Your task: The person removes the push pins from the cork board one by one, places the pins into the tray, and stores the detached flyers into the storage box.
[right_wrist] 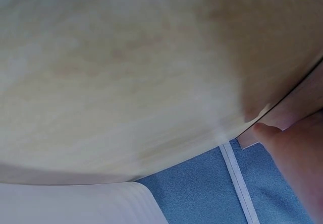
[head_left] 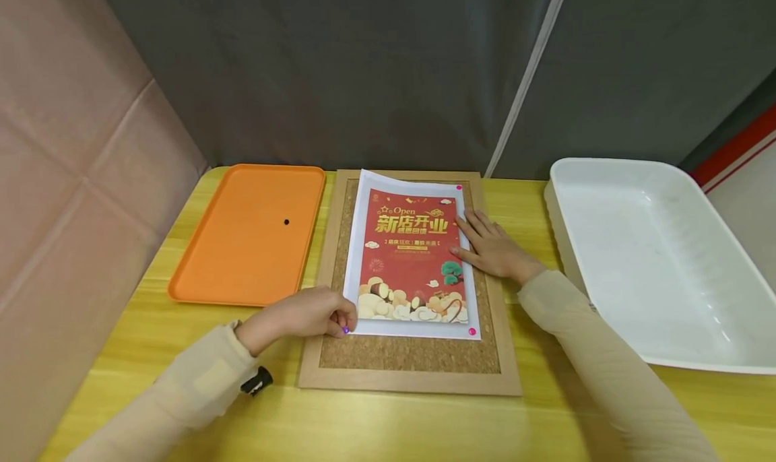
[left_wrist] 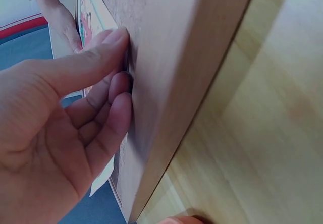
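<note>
A red and gold poster (head_left: 415, 256) with a white border lies on a wood-framed cork board (head_left: 412, 354). Pink thumbtacks mark its upper right corner (head_left: 459, 187) and lower right corner (head_left: 472, 331); the upper left corner lifts a little. At the lower left corner, my left hand (head_left: 315, 312) pinches a purple thumbtack (head_left: 346, 330) between thumb and fingers. The left wrist view shows those fingertips against the board, mostly hiding the tack. My right hand (head_left: 494, 246) rests with spread fingers on the poster's right edge and the board.
An orange tray (head_left: 242, 240) with a small black dot (head_left: 287, 222) on it lies left of the board. A deep white plastic bin (head_left: 655, 260) stands to the right. Behind the yellow wooden table (head_left: 412, 428) hangs a dark grey curtain (head_left: 339, 71).
</note>
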Demonstrator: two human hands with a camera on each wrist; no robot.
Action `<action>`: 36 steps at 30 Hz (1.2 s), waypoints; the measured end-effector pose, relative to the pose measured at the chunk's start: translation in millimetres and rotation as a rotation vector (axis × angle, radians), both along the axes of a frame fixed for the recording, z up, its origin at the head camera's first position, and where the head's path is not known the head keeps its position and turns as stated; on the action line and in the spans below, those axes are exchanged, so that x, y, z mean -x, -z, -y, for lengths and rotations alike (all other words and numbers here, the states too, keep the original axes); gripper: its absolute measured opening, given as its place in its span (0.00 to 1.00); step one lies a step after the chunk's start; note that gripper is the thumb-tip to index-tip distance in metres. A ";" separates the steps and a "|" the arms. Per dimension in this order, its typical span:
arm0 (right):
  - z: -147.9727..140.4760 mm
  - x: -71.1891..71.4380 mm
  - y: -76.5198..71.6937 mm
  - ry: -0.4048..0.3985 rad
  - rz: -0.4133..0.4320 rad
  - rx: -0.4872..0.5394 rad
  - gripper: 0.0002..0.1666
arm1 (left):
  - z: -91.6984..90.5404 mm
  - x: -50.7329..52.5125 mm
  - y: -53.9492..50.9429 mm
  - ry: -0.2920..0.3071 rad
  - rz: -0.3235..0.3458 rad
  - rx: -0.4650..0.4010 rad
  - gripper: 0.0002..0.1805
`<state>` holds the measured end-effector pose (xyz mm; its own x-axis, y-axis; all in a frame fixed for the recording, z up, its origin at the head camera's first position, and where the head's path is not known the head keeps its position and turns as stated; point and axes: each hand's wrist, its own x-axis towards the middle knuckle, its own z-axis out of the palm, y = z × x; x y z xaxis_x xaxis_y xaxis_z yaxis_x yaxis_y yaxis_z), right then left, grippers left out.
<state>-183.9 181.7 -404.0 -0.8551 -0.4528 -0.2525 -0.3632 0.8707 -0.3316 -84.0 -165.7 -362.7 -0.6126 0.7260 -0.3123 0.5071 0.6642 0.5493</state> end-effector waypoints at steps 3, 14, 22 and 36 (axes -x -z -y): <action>-0.2 1.0 0.7 -0.003 -0.004 -0.010 0.49 | 0.5 3.0 0.1 0.017 0.024 -0.004 0.02; -0.3 1.6 1.2 -0.007 -0.009 -0.001 0.49 | 1.9 7.7 -0.2 0.025 0.099 -0.006 0.04; -0.5 0.1 0.8 -0.004 -0.008 0.002 0.49 | 2.6 8.4 1.9 0.004 0.120 -0.012 0.03; -1.8 0.1 1.5 -0.007 -0.016 0.016 0.48 | -0.6 6.4 3.0 0.020 0.077 0.004 0.06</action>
<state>-184.1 183.5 -405.6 -0.8560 -0.4623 -0.2315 -0.3743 0.8630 -0.3393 -90.4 -165.1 -365.7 -0.5721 0.7368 -0.3605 0.4769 0.6563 0.5846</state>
